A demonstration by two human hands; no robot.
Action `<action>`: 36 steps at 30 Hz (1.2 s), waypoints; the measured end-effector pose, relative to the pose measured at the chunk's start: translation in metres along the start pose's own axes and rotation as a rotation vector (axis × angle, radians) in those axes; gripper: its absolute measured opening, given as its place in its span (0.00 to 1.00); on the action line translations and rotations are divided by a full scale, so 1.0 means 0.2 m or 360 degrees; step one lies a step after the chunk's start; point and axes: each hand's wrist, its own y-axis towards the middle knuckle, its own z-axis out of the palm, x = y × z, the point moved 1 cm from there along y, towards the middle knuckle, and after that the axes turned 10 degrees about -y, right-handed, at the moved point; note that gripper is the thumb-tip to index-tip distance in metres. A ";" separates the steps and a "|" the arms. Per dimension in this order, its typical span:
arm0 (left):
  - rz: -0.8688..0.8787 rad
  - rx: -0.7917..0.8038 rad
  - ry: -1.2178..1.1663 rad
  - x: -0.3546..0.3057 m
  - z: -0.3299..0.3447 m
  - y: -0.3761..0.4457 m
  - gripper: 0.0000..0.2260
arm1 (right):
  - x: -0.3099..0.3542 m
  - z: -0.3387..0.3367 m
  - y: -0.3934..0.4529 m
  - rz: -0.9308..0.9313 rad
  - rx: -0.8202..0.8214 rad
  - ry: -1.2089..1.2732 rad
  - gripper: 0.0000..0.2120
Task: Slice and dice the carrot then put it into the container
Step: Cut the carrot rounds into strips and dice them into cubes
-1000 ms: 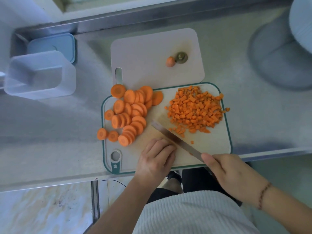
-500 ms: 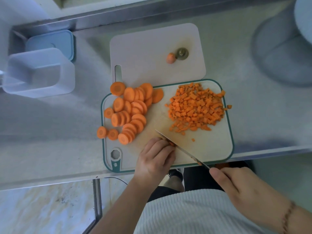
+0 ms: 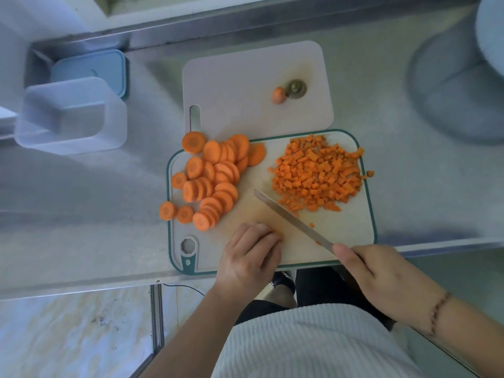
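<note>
Right hand (image 3: 381, 276) grips steel knife (image 3: 289, 216); left hand (image 3: 251, 255) curled, contents hidden. Risk: blade nicks fingers; round orange carrot slices (image 3: 210, 175), left-centre, roll off teal-rimmed board (image 3: 366, 214).

Cool, dim daylight with a bluish cast, soft glare on the steel counter (image 3: 381, 91) — brightest toward the far edge, diffuse shadows beside the container (image 3: 73, 115), wide-angle bending at the borders, corners blurred and washed out — centre reasonably sharp, slight overall softness

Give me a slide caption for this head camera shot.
Right hand holds knife between carrot slices and diced carrot; container waits.
</note>
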 end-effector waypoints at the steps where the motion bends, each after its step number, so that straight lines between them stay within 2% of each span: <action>1: -0.0015 -0.0018 -0.0001 0.00 0.00 0.00 0.04 | 0.00 0.00 -0.01 -0.0012 -0.0004 -0.0008 0.30; 5: 0.0002 -0.0010 0.0057 0.01 0.00 -0.03 0.03 | -0.02 0.03 -0.08 -0.0108 -0.0025 -0.0049 0.35; 9: 0.0035 -0.0030 0.0058 0.03 0.01 -0.04 0.01 | -0.02 0.06 -0.12 -0.0021 0.0042 -0.0085 0.37; 13: 0.0013 -0.0044 0.0019 0.03 0.01 -0.04 0.03 | 0.03 0.08 -0.08 -0.0006 0.0088 -0.0129 0.36; 19: 0.0028 -0.0014 -0.0014 0.02 0.00 -0.03 0.00 | 0.11 0.06 0.05 -0.0093 0.0064 -0.0119 0.33; 27: -0.0032 -0.0062 0.0020 0.01 -0.02 -0.06 0.02 | 0.02 -0.04 -0.06 -0.0085 -0.0026 -0.0129 0.35; 28: -0.0033 -0.0054 0.0026 0.01 -0.02 -0.06 0.02 | 0.04 -0.05 -0.09 -0.0110 -0.0018 -0.0133 0.34; 31: -0.0031 -0.0074 0.0037 0.02 0.00 -0.07 0.02 | 0.08 -0.05 -0.13 -0.0121 0.0042 -0.0118 0.20; 36: -0.0032 -0.0133 0.0029 0.03 0.00 -0.07 0.05 | 0.00 0.05 -0.09 -0.0061 0.0090 -0.0122 0.35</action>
